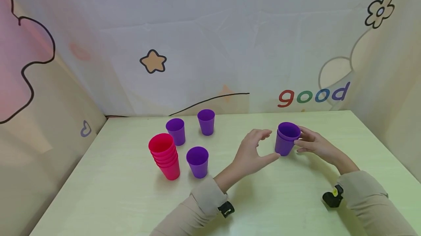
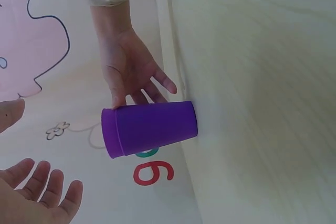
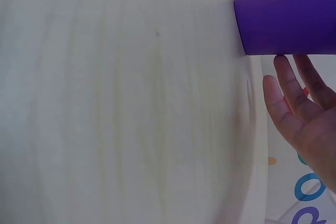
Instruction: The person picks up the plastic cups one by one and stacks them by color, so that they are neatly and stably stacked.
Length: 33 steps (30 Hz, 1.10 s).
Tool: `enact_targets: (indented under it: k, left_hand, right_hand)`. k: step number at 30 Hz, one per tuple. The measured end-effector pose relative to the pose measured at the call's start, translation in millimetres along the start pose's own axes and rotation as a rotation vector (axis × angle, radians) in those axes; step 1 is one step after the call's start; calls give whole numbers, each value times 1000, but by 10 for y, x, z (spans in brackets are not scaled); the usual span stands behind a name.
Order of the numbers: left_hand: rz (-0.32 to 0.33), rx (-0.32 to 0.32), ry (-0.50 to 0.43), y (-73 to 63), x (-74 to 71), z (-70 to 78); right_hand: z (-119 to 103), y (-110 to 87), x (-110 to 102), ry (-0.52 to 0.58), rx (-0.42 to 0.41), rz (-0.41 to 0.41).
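Two nested purple cups stand upright on the right part of the table, their rims just one above the other. My right hand touches their right side with relaxed fingers, and the right wrist view shows fingertips against the purple wall. Left of the cups is my left hand, its thumb and fingers spread in a wide curve. A gap between that hand and the cups shows in the left wrist view. It holds nothing.
Three single purple cups stand upright left of centre. Beside them rises a stack of several nested red-pink cups. The pale green table meets a printed cloth backdrop at its far edge. Cloth also hangs along both sides.
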<state>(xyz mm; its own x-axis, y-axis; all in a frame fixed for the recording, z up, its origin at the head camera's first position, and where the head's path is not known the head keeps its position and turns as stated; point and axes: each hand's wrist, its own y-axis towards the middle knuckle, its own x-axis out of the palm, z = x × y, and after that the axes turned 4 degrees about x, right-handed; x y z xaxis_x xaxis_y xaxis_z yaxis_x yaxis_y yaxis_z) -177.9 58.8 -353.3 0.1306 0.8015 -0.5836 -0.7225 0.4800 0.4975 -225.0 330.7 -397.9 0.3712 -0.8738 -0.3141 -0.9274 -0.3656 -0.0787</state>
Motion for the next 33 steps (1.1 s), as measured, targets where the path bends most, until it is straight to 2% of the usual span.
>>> enact_targets:
  k: [4,13,20,26,33]
  left_hand:
    - [-8,23,17,-103,-98,-9]
    - [7,52,-18,-356,-330,-74]
    - [12,85,-20,-495,-479,-87]
    - [62,115,-44,-604,-588,-84]
    - [121,138,-48,-728,-691,-149]
  right_hand:
    - [5,0,1,3,-13,-8]
    - [-2,1,9,-2,-7,-5]
    - [-11,-18,13,-32,-1,18]
    - [-29,-19,16,-49,-4,13]
    - [-22,-17,11,-40,-13,10]
